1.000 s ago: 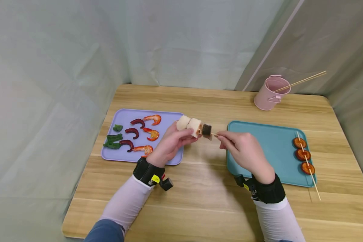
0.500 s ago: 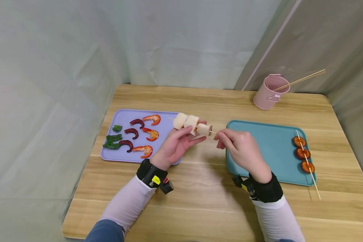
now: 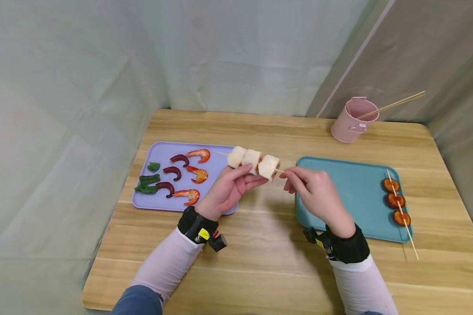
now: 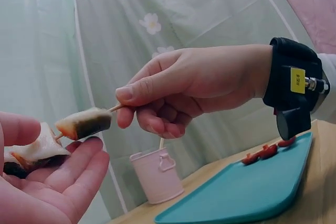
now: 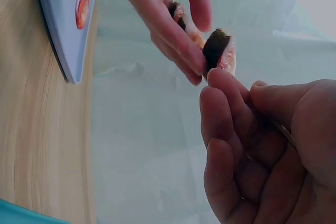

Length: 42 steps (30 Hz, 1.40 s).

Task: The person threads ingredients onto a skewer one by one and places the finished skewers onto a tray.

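Observation:
A thin wooden skewer (image 4: 116,107) carries three chunky white pieces (image 3: 269,168) with dark skin on one side, like fish chunks. My left hand (image 3: 230,189) holds the middle chunk between thumb and fingers, its other fingers spread beneath in the left wrist view. The thumb and forefinger of my right hand (image 3: 315,190) pinch the skewer's end, just right of the last chunk. In the right wrist view, that right hand (image 5: 257,145) hides most of the skewer, and dark skin shows on the nearest chunk (image 5: 219,51). The skewer's far tip pokes out over the purple tray (image 3: 217,175).
Shrimp (image 3: 197,175), curled dark red tentacles (image 3: 172,172) and green pepper pieces (image 3: 149,179) lie on the purple tray. On the right, a teal tray (image 3: 351,197) bears a skewer of three brown-red rounds (image 3: 395,200). Behind it stands a pink bucket (image 3: 348,127) with skewers.
The chunk nearest my right hand has turned from its dark side to its white side. My left fingers have come off it, and the skewer's tip now shows at the left.

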Each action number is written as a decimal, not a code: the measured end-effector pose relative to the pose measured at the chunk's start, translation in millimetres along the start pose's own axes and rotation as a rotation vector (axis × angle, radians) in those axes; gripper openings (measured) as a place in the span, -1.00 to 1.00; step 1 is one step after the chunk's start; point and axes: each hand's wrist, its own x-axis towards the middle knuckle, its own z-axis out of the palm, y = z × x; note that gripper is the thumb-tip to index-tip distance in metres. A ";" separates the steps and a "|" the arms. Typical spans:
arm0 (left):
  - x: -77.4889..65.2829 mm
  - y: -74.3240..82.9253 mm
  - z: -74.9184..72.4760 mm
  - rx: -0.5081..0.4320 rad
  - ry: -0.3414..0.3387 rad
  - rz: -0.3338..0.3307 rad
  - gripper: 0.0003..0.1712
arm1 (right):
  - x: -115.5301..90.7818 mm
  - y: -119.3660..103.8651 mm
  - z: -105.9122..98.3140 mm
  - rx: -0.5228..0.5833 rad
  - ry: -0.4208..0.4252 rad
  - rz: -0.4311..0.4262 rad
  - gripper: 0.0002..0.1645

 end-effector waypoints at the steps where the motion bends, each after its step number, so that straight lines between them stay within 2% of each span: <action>1: 0.1 0.1 -0.1 -0.003 0.000 -0.002 -0.54 | -0.1 0.0 0.2 0.000 -0.002 -0.004 -0.76; 7: -0.4 1.5 -1.0 -0.013 -0.019 -0.016 -0.53 | -0.7 -0.2 0.7 0.040 -0.001 -0.018 -0.76; 12: -1.8 3.4 -1.4 -0.032 -0.049 -0.039 -0.56 | -3.1 2.6 1.0 0.090 0.035 -0.016 -0.76; 17: 3.9 -3.1 1.8 -0.046 -0.089 -0.061 -0.58 | -13.2 12.0 -2.0 0.126 0.092 -0.001 -0.78; 21: 11.9 -11.6 8.1 -0.054 -0.098 -0.106 -0.58 | -23.7 20.8 -6.0 0.121 0.124 0.021 -0.78; 31: 31.2 -41.3 24.1 -0.011 -0.122 -0.249 -0.66 | -57.0 39.2 -23.3 0.090 0.167 0.136 -0.77; 33: 33.6 -46.9 26.1 -0.001 -0.141 -0.281 -0.60 | -64.7 43.3 -26.8 0.089 0.189 0.169 -0.77; 37: 35.4 -54.9 27.4 0.041 -0.178 -0.333 -0.37 | -82.8 53.7 -36.3 0.075 0.229 0.255 -0.76; 42: 32.5 -57.4 23.3 0.077 -0.159 -0.350 -0.29 | -110.5 71.5 -56.8 -0.035 0.272 0.370 -0.73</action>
